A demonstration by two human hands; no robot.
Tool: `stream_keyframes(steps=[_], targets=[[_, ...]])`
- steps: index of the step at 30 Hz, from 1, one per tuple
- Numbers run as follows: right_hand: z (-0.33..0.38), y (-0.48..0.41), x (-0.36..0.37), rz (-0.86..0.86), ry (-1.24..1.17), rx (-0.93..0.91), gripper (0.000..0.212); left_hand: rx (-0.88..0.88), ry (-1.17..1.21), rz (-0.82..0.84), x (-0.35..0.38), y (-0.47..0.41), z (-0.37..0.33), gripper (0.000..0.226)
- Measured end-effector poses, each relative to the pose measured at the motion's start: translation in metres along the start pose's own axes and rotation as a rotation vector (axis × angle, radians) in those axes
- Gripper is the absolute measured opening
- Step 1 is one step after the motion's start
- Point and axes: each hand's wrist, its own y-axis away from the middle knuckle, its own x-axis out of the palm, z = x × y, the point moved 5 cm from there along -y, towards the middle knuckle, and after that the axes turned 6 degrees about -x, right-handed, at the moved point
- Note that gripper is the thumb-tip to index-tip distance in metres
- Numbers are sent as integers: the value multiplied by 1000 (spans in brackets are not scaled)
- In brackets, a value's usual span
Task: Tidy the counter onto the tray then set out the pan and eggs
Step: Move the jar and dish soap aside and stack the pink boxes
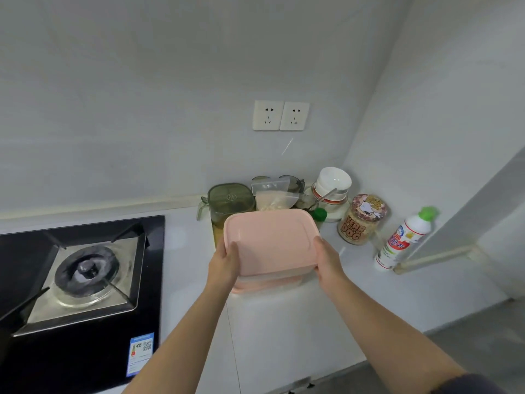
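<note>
- The left hand [224, 258] grips the left edge of the pink tray [270, 240], thumb on its top face.
- The right hand [326, 260] grips the right edge the same way, so the tray sits between both hands.
- The tray is tilted, just above the white bench [284, 322]; a second pink rim shows beneath it.
- Right behind it stand a green-lidded container [230, 200] and a plastic bag [274, 194].
- To the right stand a printed jar [360, 220] and a white bottle [403, 240].
- The gas hob [82, 274] lies to the left.
</note>
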Motion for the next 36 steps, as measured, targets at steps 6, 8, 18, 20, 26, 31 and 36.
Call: stream_keyframes(steps=[6, 8, 18, 20, 26, 31, 36], targets=[[-11, -19, 10, 54, 125, 45, 27, -90, -26, -69, 4, -14, 17, 48], [-18, -22, 14, 77, 137, 39, 34, -121, -1, -90, 5, -16, 23, 47], [-18, -44, 15, 45, 175, -35, 34, -143, -3, -157, 16, -21, 28, 47], [-20, -45, 12, 27, 155, -12, 33, -146, -30, -139, 16, -24, 30, 47], [-16, -38, 10, 13, 192, -59, 35, -136, -141, -66, 16, -22, 24, 48], [-1, -10, 6, 47, 385, -165, 41, -105, -191, -16, 3, -9, 12, 58], [29, 46, -9, -9, 463, -342, 47, 300, -348, -61, -21, 39, -35, 53]])
